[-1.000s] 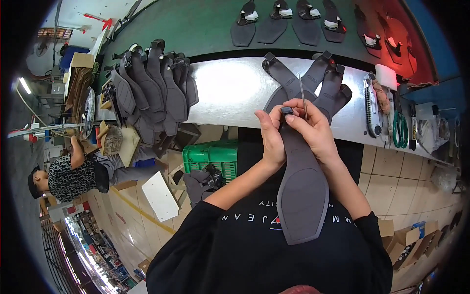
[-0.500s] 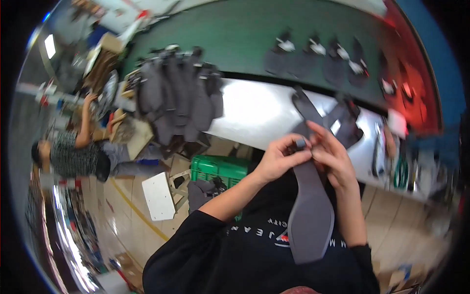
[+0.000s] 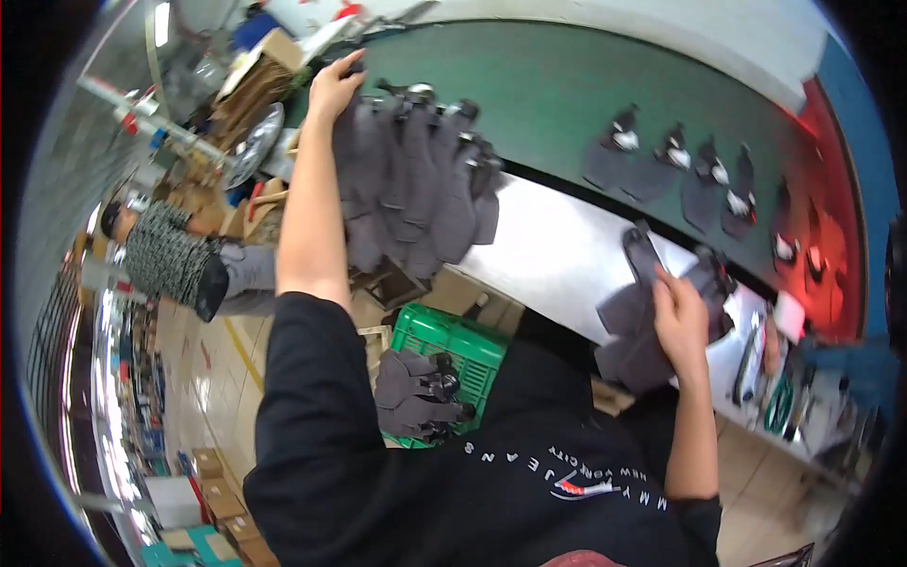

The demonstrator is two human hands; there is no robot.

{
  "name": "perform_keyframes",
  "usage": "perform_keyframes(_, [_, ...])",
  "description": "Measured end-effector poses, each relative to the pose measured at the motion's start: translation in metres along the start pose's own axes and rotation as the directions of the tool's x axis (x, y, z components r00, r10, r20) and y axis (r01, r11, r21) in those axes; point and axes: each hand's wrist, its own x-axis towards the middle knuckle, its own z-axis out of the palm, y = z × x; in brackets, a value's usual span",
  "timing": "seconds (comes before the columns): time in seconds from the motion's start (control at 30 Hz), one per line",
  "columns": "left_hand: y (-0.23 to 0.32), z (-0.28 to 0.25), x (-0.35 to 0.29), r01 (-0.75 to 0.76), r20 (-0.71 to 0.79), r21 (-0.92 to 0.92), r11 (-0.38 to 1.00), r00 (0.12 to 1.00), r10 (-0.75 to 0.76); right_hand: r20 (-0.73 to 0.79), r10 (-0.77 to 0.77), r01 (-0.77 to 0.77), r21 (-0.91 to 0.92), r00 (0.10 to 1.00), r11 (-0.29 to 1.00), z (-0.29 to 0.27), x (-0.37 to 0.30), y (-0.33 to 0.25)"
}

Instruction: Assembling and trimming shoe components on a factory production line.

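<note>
My left hand is stretched out to the far left end of a heap of dark grey shoe insoles. Its fingers are closed at the narrow dark end of an insole along the heap's edge. Over the metal bench on the right, my right hand grips a grey insole, thumb and fingers pressed together. Beside it lie further grey insoles with dark narrow ends, partly overlapping; one narrow dark tip points away from me.
On the green belt stand several grey pieces with white bits, the rightmost under red light. A green crate with more insoles is below the bench. Tools lie at right; a co-worker is at left.
Both hands were together on one insole before my chest. They have parted: my left hand has moved far left to the heap, my right to the insoles on the bench. The view has shifted.
</note>
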Motion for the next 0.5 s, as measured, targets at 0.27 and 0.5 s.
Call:
perform_keyframes(0.27, [-0.031,0.069,-0.021,0.173,-0.361,0.23,0.958,0.929,-0.081,0.09,0.122,-0.077,-0.392,0.988,0.917,0.028,0.048,-0.014])
perform_keyframes(0.5, [0.219,0.145,-0.206,-0.225,0.037,-0.678,0.7,0.941,0.337,0.029,0.011,-0.014,0.124,1.0,0.992,0.006,0.038,-0.029])
